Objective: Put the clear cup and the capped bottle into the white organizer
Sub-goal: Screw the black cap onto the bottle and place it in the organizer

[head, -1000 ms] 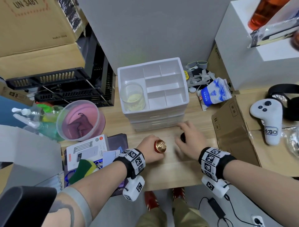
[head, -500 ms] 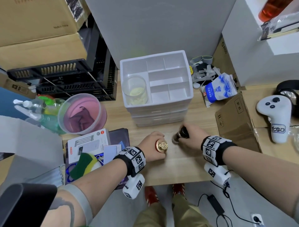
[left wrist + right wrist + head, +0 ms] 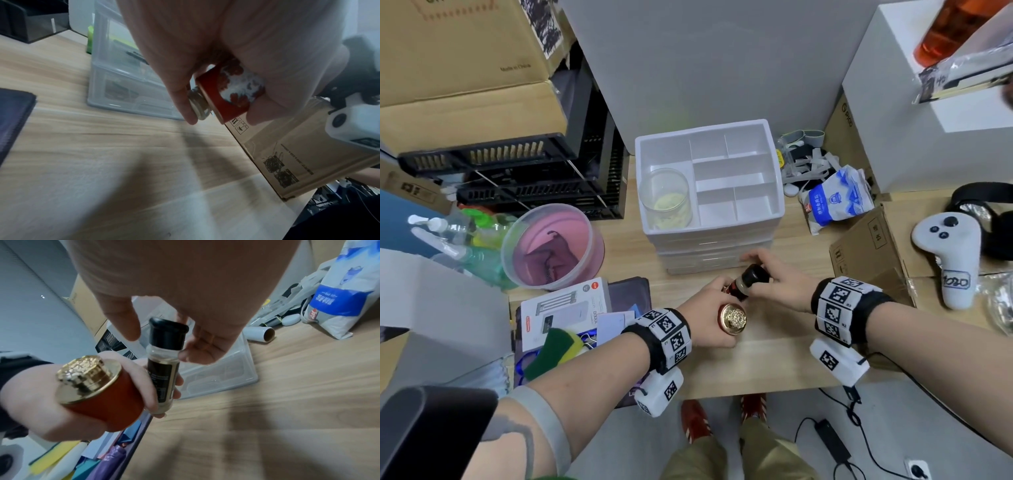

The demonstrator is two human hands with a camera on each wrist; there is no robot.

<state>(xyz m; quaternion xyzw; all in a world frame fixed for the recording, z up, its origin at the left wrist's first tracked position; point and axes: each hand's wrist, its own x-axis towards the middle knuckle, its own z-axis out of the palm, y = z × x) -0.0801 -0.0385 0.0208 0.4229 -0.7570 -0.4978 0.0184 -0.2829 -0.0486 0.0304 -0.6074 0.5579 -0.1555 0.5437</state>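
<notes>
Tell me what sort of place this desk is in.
Probably an office or lab storeroom: stacked cardboard boxes, a game-style controller and black crates crowd a wooden desk against a grey partition.

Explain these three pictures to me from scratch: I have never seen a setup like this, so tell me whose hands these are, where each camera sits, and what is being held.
No machine here: a person works with bare hands, wearing patterned bands with small cameras on both wrists. The big picture comes from a camera on the head, looking down at a wooden desk. The other two look along each hand from the wrist.

The left hand grips a red jar with a gold lid; its fingertips also touch the capped bottle, a clear slim one with a black cap. The right hand holds that bottle near the cap.

Behind the hands stands the white organizer, a divided tray on top of drawers. The clear cup already sits in its left compartment. Around it lie a pink tub, a blue-and-white bag and a white controller.
</notes>
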